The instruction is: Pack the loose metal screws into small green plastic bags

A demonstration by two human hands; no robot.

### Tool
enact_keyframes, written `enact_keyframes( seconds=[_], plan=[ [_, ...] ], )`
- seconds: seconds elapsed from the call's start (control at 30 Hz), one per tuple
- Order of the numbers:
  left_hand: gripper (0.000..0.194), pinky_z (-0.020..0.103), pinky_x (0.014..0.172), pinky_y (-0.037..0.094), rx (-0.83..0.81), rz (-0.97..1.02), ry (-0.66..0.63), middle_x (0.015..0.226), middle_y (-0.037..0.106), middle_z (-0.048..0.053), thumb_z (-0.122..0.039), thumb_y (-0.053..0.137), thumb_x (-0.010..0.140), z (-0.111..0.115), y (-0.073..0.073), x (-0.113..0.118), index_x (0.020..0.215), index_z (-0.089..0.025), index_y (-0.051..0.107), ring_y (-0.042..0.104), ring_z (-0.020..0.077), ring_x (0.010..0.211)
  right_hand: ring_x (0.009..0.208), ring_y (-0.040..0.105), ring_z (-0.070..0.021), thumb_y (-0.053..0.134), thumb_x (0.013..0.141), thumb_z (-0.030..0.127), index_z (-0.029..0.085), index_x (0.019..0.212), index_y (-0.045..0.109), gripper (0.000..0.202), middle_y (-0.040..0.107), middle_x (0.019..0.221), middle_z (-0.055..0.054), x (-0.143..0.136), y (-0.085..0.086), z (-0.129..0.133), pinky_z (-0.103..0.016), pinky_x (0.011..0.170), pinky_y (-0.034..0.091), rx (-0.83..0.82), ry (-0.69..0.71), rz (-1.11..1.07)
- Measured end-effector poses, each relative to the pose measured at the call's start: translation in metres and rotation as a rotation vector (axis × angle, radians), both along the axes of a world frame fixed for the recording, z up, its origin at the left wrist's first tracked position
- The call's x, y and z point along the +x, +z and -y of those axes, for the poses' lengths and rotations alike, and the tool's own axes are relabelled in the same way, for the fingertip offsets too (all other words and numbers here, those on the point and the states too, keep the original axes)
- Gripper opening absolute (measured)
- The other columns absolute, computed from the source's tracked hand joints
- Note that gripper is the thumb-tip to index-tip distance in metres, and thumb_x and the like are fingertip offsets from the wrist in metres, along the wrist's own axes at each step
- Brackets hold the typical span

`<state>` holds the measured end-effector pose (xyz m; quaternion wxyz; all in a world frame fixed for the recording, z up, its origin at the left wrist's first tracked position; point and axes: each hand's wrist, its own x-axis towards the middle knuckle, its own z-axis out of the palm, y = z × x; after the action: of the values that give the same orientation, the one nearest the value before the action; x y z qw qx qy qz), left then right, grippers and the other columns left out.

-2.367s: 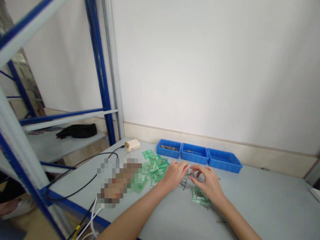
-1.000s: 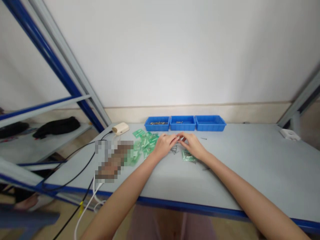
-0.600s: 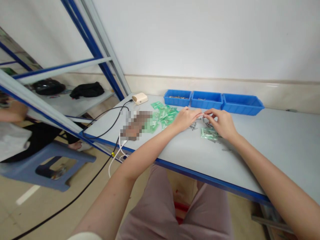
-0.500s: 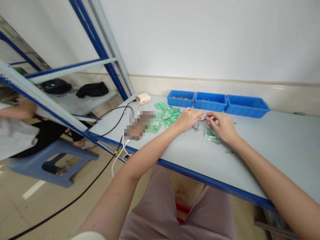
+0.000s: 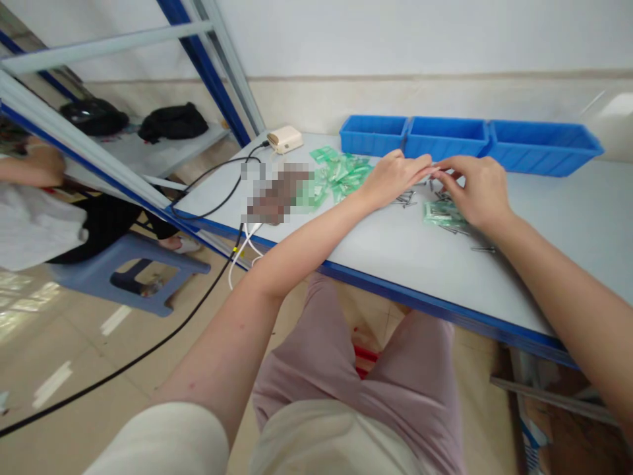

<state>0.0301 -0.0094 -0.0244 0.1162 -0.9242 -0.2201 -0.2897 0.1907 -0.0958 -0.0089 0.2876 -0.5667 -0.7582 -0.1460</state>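
Over the table, the fingertips of my left hand (image 5: 401,177) and my right hand (image 5: 477,188) meet in a pinch. Whatever lies between them is too small and hidden to make out. Loose metal screws (image 5: 406,198) lie just below my left fingers. Under my right palm is a green-and-clear plastic packet (image 5: 439,214), partly covered by the hand. Another thin screw (image 5: 482,249) rests beside my right wrist. To the left of my left hand spreads a heap of green plastic packets (image 5: 341,174).
Three blue bins (image 5: 448,138) stand in a row along the wall. At the table's left are a cream-coloured box (image 5: 285,139) with a black cable (image 5: 217,158) and a pixelated object (image 5: 277,194). A person (image 5: 39,211) sits by a blue stool (image 5: 133,270) at far left.
The view has tipped downward, so the table and bins appear higher. My hands stay together at the fingertips, with little visible change in their grip.
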Motion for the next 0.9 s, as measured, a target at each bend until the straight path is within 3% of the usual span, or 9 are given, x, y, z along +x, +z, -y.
enact_keyframes(
  seconds=[0.1, 0.2, 0.47, 0.73, 0.9],
  plan=[
    [0.049, 0.031, 0.079, 0.036, -0.026, -0.010, 0.005, 0.077, 0.062, 0.004, -0.040, 0.019, 0.099, 0.0015, -0.0004, -0.0005, 0.096, -0.014, 0.061, 0.059, 0.0173, 0.078, 0.071, 0.061, -0.0190, 0.038, 0.092, 0.057, 0.022, 0.102, 0.061, 0.043, 0.067, 0.089, -0.008, -0.0018, -0.0010, 0.0006, -0.034, 0.073, 0.041, 0.008, 0.005, -0.007],
    [0.050, 0.032, 0.081, 0.037, -0.048, -0.049, 0.032, 0.078, 0.061, 0.004, -0.039, 0.020, 0.100, 0.0048, 0.0026, -0.0010, 0.094, -0.013, 0.061, 0.060, 0.0177, 0.080, 0.069, 0.061, -0.0180, 0.040, 0.091, 0.058, 0.020, 0.094, 0.062, 0.045, 0.067, 0.085, -0.008, -0.0030, -0.0019, 0.0002, -0.033, 0.071, 0.042, 0.034, -0.024, -0.025],
    [0.051, 0.032, 0.082, 0.034, -0.028, -0.065, 0.056, 0.093, 0.062, 0.009, -0.040, 0.015, 0.100, 0.0090, 0.0045, 0.0033, 0.110, -0.010, 0.056, 0.059, 0.0180, 0.087, 0.075, 0.063, -0.0205, 0.040, 0.094, 0.048, 0.021, 0.096, 0.065, 0.037, 0.067, 0.081, -0.006, -0.0035, 0.0010, 0.0017, -0.034, 0.074, 0.044, -0.014, -0.081, -0.033],
    [0.061, 0.036, 0.081, 0.032, -0.001, -0.131, 0.078, 0.089, 0.063, 0.012, -0.042, 0.004, 0.099, 0.0047, 0.0001, 0.0041, 0.106, -0.009, 0.054, 0.057, 0.0197, 0.084, 0.072, 0.062, -0.0174, 0.049, 0.090, 0.046, 0.020, 0.101, 0.059, 0.030, 0.067, 0.091, -0.006, -0.0053, -0.0013, -0.0002, -0.032, 0.072, 0.044, 0.045, -0.069, -0.070],
    [0.071, 0.036, 0.081, 0.031, -0.011, -0.131, 0.146, 0.088, 0.063, 0.009, -0.047, -0.011, 0.094, 0.0027, -0.0009, 0.0049, 0.109, -0.014, 0.050, 0.055, 0.0177, 0.081, 0.075, 0.058, -0.0210, 0.042, 0.093, 0.051, 0.022, 0.095, 0.060, 0.034, 0.065, 0.087, -0.009, -0.0055, 0.0051, 0.0015, -0.038, 0.079, 0.038, 0.055, -0.039, -0.036]
  ],
)
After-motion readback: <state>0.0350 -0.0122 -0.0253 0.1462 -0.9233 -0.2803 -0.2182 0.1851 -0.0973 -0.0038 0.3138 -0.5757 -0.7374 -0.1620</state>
